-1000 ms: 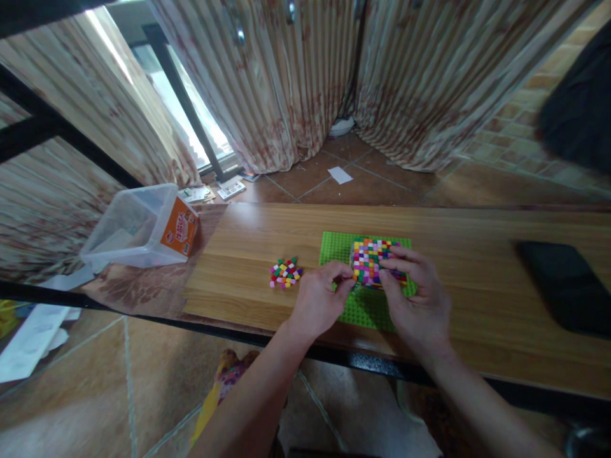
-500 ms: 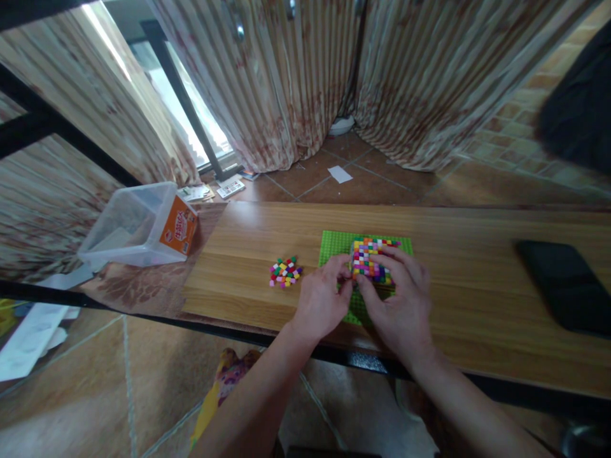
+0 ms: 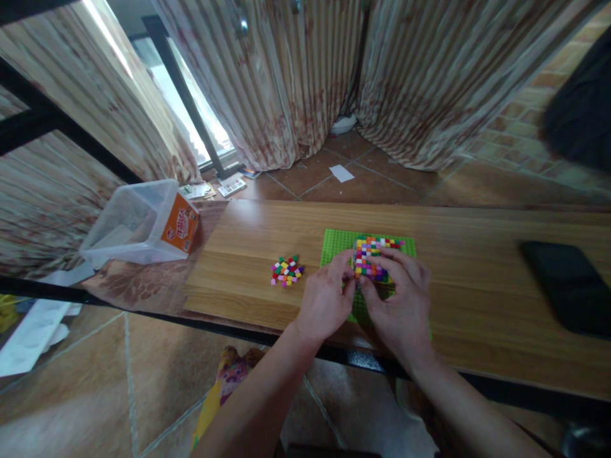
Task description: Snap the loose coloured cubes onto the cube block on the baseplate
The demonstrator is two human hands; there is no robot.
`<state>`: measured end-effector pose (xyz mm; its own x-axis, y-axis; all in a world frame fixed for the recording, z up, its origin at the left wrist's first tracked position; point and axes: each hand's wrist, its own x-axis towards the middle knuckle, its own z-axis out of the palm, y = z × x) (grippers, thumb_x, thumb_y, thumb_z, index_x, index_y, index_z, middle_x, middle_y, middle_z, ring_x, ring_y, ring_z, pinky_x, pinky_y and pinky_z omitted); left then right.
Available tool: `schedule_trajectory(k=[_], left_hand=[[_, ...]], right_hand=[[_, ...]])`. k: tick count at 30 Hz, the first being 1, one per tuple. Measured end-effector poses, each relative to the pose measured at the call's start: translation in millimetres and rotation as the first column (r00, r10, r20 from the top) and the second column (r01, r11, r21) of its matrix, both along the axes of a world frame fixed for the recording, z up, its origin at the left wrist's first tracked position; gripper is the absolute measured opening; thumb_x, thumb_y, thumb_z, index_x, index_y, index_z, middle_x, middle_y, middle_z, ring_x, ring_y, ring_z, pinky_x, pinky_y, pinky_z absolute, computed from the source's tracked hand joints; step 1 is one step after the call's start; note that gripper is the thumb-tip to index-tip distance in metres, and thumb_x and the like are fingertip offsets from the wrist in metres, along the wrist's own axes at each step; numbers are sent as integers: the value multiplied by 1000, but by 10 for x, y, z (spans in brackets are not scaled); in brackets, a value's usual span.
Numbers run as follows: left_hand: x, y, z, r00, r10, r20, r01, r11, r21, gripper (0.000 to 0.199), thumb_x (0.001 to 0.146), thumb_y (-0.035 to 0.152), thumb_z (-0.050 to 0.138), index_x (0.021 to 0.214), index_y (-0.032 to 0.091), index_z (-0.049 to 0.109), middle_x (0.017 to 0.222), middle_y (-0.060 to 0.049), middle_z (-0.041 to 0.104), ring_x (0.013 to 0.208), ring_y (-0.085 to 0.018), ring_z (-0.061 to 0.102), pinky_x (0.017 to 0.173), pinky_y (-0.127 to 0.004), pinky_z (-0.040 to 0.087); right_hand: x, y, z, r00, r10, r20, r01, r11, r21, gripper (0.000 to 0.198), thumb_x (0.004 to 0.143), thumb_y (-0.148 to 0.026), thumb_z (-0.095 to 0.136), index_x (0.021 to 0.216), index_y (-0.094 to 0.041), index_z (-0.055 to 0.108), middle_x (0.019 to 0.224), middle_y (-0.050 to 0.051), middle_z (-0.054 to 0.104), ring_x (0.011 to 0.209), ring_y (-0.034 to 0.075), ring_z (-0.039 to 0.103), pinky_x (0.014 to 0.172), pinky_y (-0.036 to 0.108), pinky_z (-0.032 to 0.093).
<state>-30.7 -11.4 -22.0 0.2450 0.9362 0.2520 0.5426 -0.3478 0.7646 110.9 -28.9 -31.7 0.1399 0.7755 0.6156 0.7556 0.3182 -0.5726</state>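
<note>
A block of small multicoloured toy bricks (image 3: 366, 256) sits over a green studded baseplate (image 3: 334, 240). My right hand (image 3: 401, 286) curves round the block, its fingers across the top and right side and its thumb at the near left corner. At the block's left edge, my left hand (image 3: 329, 289) is closed in a pinch, fingertips touching that side. Whatever lies between those fingertips is too small to make out. Left of my left hand, a loose pile of small bricks (image 3: 286, 271) in mixed colours lies on the wooden table. My hands cover part of the block and baseplate.
The wooden table (image 3: 248, 235) has a dark edge along its near side. A dark phone or tablet (image 3: 568, 286) lies at its right. A clear plastic box (image 3: 128, 222) with an orange label lies on its side at the left. Curtains (image 3: 296, 89) hang behind.
The whole view has shifted slightly. Both hands stay at the block, with only small finger movement at its left edge. The loose pile looks the same.
</note>
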Motion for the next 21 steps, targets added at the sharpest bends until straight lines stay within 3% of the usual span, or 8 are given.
schedule_trajectory(k=[11,21], left_hand=[[-2,12,-17,1000,-2,-21,2,1000,-12,56,88,8,58,141,25,47,100,0,75,98,-18,71,95,-34,56],[-7,14,-25,1000,-20,-18,20,1000,-13,50,92,11,56,139,23,48,100,-1,76,98,-18,72,95,-34,56]], right_hand=[[23,3,-8,1000,15,6,-15,1000,-6,21,90,-30,67,110,-25,69,121,10,69,117,30,60,104,54,43],[7,36,-8,999,-29,20,28,999,21,17,89,-30,68,104,-23,70,115,10,71,112,30,62,100,53,46]])
